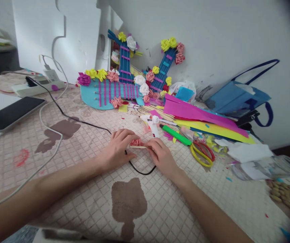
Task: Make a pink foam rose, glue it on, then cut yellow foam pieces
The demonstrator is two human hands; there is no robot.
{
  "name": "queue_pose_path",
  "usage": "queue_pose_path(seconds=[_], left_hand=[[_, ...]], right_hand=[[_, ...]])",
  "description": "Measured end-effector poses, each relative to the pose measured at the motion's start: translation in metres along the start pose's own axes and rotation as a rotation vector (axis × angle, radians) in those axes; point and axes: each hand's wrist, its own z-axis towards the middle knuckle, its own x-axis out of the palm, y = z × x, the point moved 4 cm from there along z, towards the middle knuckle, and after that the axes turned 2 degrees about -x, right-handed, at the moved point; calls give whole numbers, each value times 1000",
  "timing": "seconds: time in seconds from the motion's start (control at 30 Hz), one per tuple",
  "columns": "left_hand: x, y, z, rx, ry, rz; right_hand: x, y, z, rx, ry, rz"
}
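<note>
My right hand pinches a thin wooden stick that points left, low over the table. Just behind the stick lies a small crumpled piece of pink paper, partly hidden by my fingers. My left hand is spread beside it, thumb apart from the fingers, with its fingertips close to the paper; whether they touch it I cannot tell. A black cord loops beneath both hands. Behind them stands a white glue gun.
Blue letter-shaped panels with paper flowers lean at the back. To the right are a green cutter, scissors, coloured sheets and a blue bag. A tablet and power strip lie left.
</note>
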Motion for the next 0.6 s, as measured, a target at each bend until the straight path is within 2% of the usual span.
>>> queue_pose_path(seconds=[0.1, 0.23, 0.33, 0.53, 0.6], left_hand=[[-1, -5, 0, -29, -32, 39], [-1, -2, 0, -73, -56, 54], [-5, 6, 2, -102, -58, 44], [-26, 27, 13, -121, -33, -69], [-33, 34, 16, -174, -87, -72]], right_hand=[[-4, -3, 1, 3, -6, 5], [-8, -8, 2, 15, -13, -10], [-9, -10, 1, 37, -32, -18], [-5, -9, 0, 85, -57, -12], [-4, -8, 0, 91, -47, -4]])
